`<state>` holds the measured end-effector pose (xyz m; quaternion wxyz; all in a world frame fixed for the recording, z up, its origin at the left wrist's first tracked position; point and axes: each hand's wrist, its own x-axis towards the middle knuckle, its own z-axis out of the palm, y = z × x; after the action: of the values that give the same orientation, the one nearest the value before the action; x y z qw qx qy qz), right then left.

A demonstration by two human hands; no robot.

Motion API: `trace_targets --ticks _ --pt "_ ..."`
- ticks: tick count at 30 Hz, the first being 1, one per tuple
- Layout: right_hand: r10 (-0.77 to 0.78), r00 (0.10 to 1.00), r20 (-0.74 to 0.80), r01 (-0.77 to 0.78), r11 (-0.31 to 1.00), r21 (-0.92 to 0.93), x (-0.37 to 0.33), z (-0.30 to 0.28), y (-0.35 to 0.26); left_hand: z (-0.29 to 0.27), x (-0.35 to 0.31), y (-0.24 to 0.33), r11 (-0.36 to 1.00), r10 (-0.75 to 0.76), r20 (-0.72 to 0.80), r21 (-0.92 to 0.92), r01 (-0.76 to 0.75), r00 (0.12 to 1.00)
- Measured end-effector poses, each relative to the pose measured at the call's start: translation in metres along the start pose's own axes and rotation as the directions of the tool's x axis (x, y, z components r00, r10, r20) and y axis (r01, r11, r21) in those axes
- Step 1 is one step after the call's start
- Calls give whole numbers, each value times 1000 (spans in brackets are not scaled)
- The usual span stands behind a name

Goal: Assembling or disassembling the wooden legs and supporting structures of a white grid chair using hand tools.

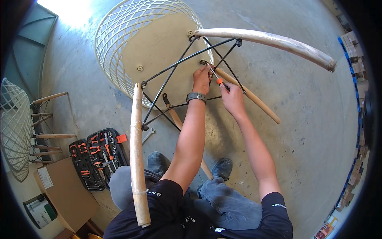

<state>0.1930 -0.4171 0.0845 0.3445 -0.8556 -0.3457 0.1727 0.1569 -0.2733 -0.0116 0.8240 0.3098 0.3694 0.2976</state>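
Note:
A cream chair with a lattice back (115, 44) lies tipped over, its flat seat underside (159, 40) toward me. Black metal rods (187, 58) join its wooden legs, two of them in wrap: one leg (270, 38) at the upper right, another (137, 159) at the left. My left hand (202, 79), wearing a watch (196, 96), pinches beside a black bracket (203, 62) on the seat; what lies between its fingertips is hidden. My right hand (232, 99) grips a screwdriver (219, 81) by its orange and black handle, the shaft pointing at that bracket.
An open tool case (99, 157) with orange-handled tools lies at the left beside a cardboard box (65, 191). A wrench (149, 135) rests on the floor. Another lattice chair (18, 123) stands at the far left. Stacked pallets (354, 51) line the right edge.

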Motion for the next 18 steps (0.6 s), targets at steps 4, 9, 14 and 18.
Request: trace_targets --ticks 4,9,14,18 --pt "20 999 44 -15 994 -108 12 7 -2 -12 13 -5 996 -48 23 -76 49 999" --pt "15 1000 -1 -15 997 -78 19 14 10 -4 14 -12 991 -2 -23 -131 -1 1000" --pt "35 999 31 -32 995 -93 27 9 5 -13 20 -10 995 -6 6 -96 7 1000" --pt "281 927 250 -305 950 63 55 -12 -4 -12 18 -7 1000 -3 -35 2 3 999"
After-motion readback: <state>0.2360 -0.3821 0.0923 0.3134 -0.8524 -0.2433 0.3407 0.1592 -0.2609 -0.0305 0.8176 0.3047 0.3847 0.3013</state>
